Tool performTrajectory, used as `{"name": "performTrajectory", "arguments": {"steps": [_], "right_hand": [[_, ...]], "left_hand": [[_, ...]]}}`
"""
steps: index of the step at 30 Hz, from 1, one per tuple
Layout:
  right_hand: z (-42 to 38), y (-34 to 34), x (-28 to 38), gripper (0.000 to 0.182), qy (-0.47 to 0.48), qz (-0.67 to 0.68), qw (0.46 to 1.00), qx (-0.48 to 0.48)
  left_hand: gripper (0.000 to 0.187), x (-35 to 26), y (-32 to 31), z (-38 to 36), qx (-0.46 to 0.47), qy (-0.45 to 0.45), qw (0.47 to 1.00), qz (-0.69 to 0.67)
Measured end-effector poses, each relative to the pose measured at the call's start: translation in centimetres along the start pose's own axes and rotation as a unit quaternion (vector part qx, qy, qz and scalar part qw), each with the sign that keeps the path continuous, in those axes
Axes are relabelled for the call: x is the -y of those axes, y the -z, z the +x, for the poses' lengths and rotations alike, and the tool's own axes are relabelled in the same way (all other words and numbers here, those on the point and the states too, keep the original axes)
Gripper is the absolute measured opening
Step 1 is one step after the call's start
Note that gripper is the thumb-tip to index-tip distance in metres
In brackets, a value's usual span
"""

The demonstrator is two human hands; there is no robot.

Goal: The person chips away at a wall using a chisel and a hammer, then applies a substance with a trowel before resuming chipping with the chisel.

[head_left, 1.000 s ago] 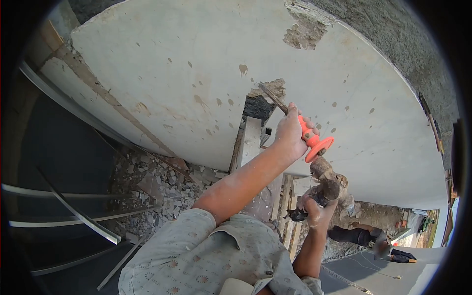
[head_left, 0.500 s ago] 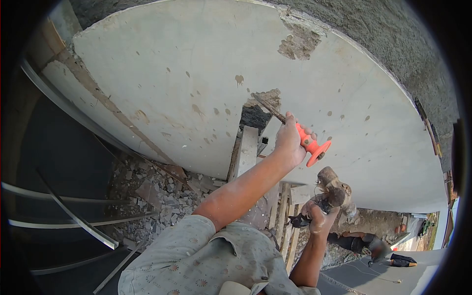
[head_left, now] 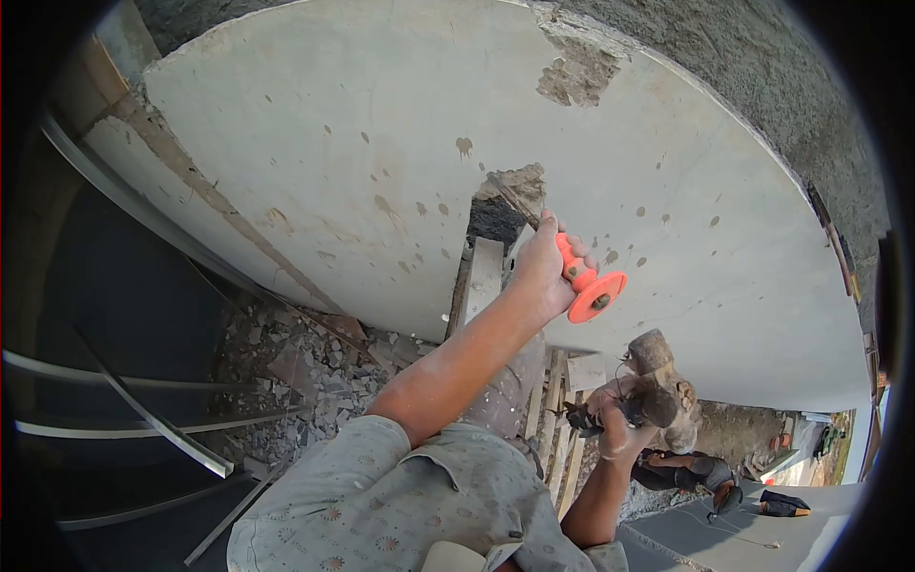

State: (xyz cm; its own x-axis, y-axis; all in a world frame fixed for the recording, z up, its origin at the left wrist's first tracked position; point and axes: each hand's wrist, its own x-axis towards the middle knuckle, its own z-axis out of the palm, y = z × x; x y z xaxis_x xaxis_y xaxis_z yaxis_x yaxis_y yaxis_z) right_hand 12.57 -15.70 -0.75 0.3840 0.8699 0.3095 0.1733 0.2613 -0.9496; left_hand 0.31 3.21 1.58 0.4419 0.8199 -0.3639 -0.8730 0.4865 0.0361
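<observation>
My left hand (head_left: 545, 272) is closed round the orange grip of a chisel (head_left: 579, 272) with a round hand guard. The chisel's steel shaft slants up and left, its tip at the broken edge of a hole (head_left: 496, 217) in the pale plastered wall (head_left: 381, 124). Lower right, my right hand (head_left: 620, 424) grips a dusty club hammer (head_left: 658, 381) by its handle, which is mostly hidden. The hammer head is apart from the chisel's struck end.
Broken rubble (head_left: 334, 391) lies along the wall's foot, left of my arm. Metal strips (head_left: 157, 410) stick out at left. Wooden slats (head_left: 558, 400) stand below the hole. Another person (head_left: 691, 472) is at lower right, near a dark bag (head_left: 783, 503).
My left hand and the chisel grip have shifted slightly left and down, the guard turning more towards me. The hammer has moved a little right and down.
</observation>
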Motion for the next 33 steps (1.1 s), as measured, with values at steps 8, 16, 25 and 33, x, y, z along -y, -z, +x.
{"name": "performTrajectory", "arguments": {"steps": [8,16,25,33], "right_hand": [[1.7,-2.4,-0.3,0.023,-0.094,-0.058,0.994,0.003],[-2.8,2.5,0.4,0.032,-0.158,-0.010,0.987,-0.025],[-3.2,1.0,5.0,0.017,0.070,0.099,0.992,-0.019],[-2.4,1.5,8.1,0.025,0.341,0.036,0.937,0.060]], "left_hand": [[0.027,0.2,0.0,-0.1,-0.018,-0.023,0.999,0.041],[0.029,0.9,3.5,-2.6,0.007,0.017,0.993,0.116],[0.026,0.6,0.4,-4.4,0.058,0.057,0.983,0.163],[0.024,-0.8,0.3,-4.9,0.044,0.081,0.975,0.200]]}}
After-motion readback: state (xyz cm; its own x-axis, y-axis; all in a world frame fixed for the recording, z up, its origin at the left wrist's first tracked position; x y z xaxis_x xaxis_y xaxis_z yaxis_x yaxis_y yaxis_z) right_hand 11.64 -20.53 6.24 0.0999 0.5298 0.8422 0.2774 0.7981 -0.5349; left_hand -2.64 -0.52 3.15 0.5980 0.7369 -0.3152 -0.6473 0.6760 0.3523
